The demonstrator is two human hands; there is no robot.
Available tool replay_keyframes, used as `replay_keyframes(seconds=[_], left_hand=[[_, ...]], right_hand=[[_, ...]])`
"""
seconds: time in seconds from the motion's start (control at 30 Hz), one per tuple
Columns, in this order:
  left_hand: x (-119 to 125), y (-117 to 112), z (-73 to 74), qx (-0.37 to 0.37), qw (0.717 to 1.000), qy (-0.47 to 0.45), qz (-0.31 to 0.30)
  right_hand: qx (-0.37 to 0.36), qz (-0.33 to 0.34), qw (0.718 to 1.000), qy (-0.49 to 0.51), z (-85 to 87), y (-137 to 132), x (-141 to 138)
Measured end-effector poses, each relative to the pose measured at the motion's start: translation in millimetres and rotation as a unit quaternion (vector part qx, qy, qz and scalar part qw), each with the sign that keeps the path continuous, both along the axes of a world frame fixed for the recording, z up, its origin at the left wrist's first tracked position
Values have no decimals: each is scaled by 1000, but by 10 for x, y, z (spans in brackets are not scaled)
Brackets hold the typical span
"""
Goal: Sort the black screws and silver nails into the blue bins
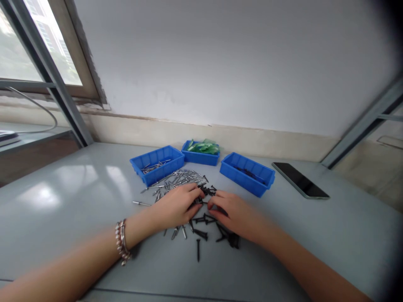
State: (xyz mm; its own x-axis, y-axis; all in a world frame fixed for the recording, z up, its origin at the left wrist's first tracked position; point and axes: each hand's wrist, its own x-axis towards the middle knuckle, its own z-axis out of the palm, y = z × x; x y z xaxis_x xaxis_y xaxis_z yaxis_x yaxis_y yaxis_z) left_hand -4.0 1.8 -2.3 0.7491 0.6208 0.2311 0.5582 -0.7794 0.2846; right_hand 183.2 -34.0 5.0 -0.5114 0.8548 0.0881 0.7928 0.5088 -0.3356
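My left hand (181, 203) reaches into the mixed pile, its thumb and fingers curled around some black screws. Facing it, my right hand (234, 214) has its thumb and forefinger pinched at the end of a black screw (204, 203). More black screws (206, 218) lie under and in front of both hands, with a single screw (198, 250) nearest me. Silver pop rivets (185, 178) are heaped behind and around my left hand. My fingers partly hide the middle of the pile.
Behind the pile stand a blue bin (143, 170) with silver rivets, a blue bin (201, 158) with green plastic packets, and a blue bin (242, 179) with black screws. A phone (300, 180) lies at the right on the grey table (78, 218). The wall rises behind.
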Motion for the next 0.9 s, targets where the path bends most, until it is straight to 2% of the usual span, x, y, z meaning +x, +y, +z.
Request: replay_keyframes(seconds=[0.37,0.9], left_hand=[[-12,13,-21,3,1000,-13,12],[-32,73,-52,-3,1000,-12,-3]], right_hand=[[-16,-8,1000,-5,-2,9,-4],[-14,-2,1000,-1,-9,17,-1]])
